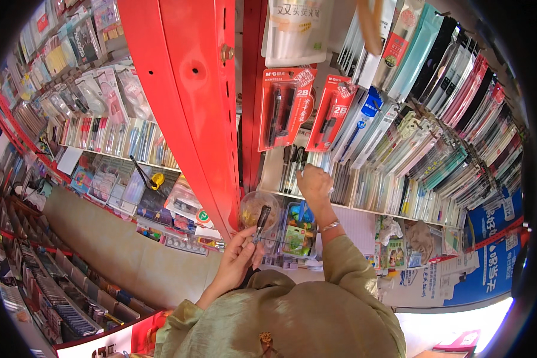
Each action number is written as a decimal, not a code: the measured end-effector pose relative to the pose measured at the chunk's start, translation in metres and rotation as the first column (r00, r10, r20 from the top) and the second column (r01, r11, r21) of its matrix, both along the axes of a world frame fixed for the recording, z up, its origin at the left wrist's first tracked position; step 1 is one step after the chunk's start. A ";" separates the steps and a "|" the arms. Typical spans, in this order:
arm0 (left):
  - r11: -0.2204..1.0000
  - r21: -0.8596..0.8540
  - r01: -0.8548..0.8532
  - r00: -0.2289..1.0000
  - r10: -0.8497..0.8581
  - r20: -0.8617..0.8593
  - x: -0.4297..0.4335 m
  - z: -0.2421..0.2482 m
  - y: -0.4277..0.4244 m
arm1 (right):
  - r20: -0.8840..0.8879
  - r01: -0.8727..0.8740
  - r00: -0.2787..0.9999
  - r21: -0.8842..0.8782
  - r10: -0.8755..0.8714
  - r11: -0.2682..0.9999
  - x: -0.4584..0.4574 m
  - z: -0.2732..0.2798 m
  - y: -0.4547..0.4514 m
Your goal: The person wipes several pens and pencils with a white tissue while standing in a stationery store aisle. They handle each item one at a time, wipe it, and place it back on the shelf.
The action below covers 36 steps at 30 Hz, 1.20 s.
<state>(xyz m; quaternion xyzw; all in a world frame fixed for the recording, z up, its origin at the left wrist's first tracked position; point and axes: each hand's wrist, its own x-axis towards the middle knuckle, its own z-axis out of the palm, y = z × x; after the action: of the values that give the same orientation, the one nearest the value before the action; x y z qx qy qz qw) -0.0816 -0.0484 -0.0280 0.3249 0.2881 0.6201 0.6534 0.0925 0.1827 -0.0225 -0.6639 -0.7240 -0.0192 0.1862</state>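
My left hand (pixel 241 253) grips a dark pen (pixel 263 220), tilted upward, close in front of my body. Just behind the pen stands a clear round plastic tub (pixel 249 206) with small pale items inside. My right hand (pixel 314 183) reaches over the front edge of a white divided pen rack (pixel 273 168). Its curled fingers are beside several black pens (pixel 293 163) standing in a compartment. Whether those fingers hold anything is hidden from this angle. Above the rack hang red blister packs (pixel 286 107) with black pencils in them.
A broad red metal post (pixel 183 89) slants down left of my hands. Packaged pens (pixel 429 147) hang densely at the right. A plastic box with colourful small items (pixel 299 232) sits below my right wrist. Shelved stationery (pixel 67 286) lines the lower left, beside a tiled floor (pixel 116 237).
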 end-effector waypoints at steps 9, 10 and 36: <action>0.996 -0.035 0.087 0.995 -0.089 -0.034 0.016 0.000 0.013 | -0.981 -0.477 -0.158 -0.023 -0.111 0.879 0.030 0.035 -0.060; 0.996 -0.041 0.083 0.994 -0.085 -0.068 0.020 -0.001 0.015 | -1.000 -0.465 0.005 0.009 0.013 0.885 0.030 0.039 -0.076; 0.995 -0.021 0.095 0.960 -0.097 -0.264 0.074 -0.002 0.019 | -0.828 -0.399 -0.482 -0.083 -0.286 0.913 0.055 0.009 -0.142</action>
<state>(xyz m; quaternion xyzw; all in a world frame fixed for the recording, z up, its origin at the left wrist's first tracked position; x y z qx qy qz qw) -0.0071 -0.0296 -0.0296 0.4157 0.3593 0.5375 0.6397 0.1476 0.0411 -0.0136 -0.3205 -0.2232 0.7168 0.5777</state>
